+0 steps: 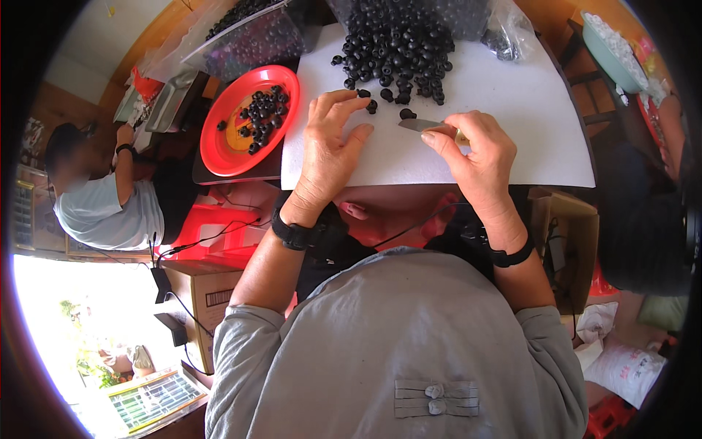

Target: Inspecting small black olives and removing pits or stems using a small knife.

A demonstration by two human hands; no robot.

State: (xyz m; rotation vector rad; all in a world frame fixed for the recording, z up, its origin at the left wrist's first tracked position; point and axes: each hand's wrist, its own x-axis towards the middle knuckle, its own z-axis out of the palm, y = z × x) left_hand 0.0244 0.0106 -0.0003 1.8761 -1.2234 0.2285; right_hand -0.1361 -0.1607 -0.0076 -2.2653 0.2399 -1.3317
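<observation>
My right hand [475, 150] grips a small knife, its metal blade [418, 125] pointing left over the white board [512, 110]. My left hand [333, 139] rests on the board with fingers spread, its fingertips next to a loose black round part [371, 106] and holding nothing. A big heap of black round parts [398, 44] lies at the board's far side, with a few strays [406, 113] near the blade. A red plate [219, 146] to the left holds several more black parts.
A clear plastic bag of black parts [248, 36] lies beyond the plate. Another person in a light shirt [102, 212] sits at the left. A green bowl of white pieces [614, 44] stands at the far right. Cardboard boxes [208, 300] and red stools are below.
</observation>
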